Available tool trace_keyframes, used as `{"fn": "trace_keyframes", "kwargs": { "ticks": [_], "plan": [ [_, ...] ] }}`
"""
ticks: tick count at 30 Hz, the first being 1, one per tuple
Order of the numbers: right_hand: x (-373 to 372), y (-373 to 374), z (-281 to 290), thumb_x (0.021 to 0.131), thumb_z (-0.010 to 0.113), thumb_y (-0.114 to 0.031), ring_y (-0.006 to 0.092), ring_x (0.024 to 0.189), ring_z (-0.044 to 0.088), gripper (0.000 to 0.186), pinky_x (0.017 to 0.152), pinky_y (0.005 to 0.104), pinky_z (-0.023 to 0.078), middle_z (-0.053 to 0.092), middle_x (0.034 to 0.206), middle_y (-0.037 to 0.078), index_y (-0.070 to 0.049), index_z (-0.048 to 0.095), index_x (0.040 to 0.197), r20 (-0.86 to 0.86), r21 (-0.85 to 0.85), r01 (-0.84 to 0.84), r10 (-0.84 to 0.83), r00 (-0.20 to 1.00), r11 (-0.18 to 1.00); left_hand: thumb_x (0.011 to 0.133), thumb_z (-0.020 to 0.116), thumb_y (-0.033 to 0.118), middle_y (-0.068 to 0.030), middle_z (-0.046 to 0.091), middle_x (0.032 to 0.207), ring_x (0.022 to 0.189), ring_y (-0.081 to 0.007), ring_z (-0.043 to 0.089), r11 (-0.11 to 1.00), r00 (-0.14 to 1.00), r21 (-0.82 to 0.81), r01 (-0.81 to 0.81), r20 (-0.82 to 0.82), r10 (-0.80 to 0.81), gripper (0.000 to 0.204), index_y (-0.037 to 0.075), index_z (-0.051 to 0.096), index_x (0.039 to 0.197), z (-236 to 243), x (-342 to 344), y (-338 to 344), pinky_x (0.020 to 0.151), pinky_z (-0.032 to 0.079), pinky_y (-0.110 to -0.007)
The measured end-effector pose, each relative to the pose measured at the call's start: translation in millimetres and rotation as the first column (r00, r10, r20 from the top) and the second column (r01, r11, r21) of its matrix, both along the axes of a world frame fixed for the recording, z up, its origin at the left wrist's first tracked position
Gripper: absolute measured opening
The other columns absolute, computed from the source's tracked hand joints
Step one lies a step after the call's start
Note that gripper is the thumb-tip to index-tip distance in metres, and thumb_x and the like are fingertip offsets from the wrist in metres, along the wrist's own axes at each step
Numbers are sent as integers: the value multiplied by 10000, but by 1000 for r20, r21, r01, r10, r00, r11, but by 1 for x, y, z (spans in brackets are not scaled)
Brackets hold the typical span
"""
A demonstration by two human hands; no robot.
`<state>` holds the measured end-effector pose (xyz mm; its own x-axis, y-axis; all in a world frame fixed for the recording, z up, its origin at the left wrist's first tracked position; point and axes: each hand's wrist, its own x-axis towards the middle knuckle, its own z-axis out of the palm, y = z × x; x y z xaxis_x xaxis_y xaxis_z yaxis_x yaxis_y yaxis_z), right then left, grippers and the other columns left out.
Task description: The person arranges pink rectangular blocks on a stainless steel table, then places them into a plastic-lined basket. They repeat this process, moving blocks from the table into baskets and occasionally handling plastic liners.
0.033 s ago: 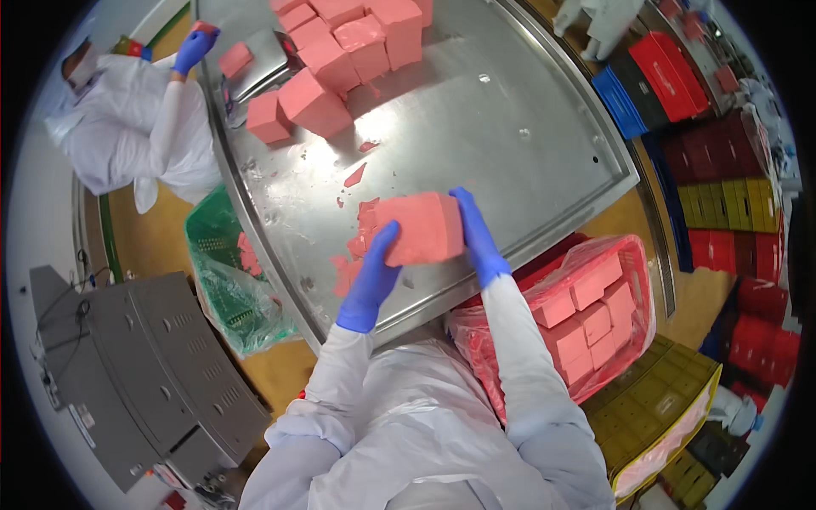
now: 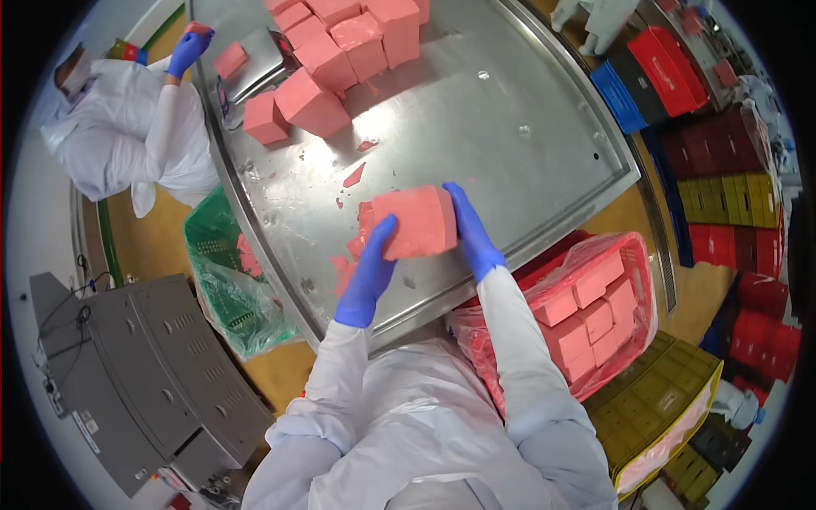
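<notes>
My left hand [image 2: 368, 270] and my right hand [image 2: 472, 234], both in blue gloves, grip a pink block [image 2: 412, 219] from opposite sides over the near part of a steel table [image 2: 535, 161]. Crumbled pink scraps [image 2: 344, 270] lie beside my left hand, and loose flakes [image 2: 354, 175] are scattered farther up. Toward the far side stand several pink blocks [image 2: 321, 58] grouped together. To their left is a metal scale [image 2: 255, 81] with a smaller pink piece [image 2: 230, 59] on it.
A co-worker [image 2: 127, 136] at left holds a pink piece. Below are a green lined basket [image 2: 212, 234] and grey machine [image 2: 144, 365]. At right are a red lined crate [image 2: 643, 280] of blocks, yellow crates [image 2: 646, 391], stacked crates [image 2: 722, 153] and another person [image 2: 599, 21].
The pink block and both my hands have shifted slightly toward the far side of the table, still in the same grip. The whole view has moved very slightly.
</notes>
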<state>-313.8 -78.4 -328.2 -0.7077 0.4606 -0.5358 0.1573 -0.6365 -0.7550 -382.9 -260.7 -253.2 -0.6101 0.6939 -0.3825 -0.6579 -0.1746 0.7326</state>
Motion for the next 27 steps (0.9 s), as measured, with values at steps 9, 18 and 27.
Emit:
{"fn": "trace_keyframes", "kwargs": {
  "ticks": [9,18,27],
  "plan": [
    [-50,-111,44,937,522,-416,291,1392,259,707,1120,381,233,283,1483,205,43,284,1420,143,652,-100,8,990,752,936,490,353,-115,393,1434,1318,-229,397,992,988,127,-11,156,-9,623,34,305,1438,-62,-76,-24,1091,316,-371],
    [-47,-99,74,976,486,-272,256,1372,292,574,1102,344,274,297,1478,160,-2,282,1440,-33,134,7,-3,999,991,921,480,352,-126,362,1453,1332,-243,376,996,976,39,-76,208,67,678,32,235,1467,-4,-62,-48,1099,312,-387],
    [-30,-25,-43,1012,342,-402,172,1282,428,546,1082,322,336,422,1419,61,-77,301,1448,-152,-258,225,-270,951,940,930,539,356,-106,269,1495,1371,-218,285,971,989,-225,-83,-137,53,750,26,156,1484,-59,-25,54,1123,239,-344]
  ]
}}
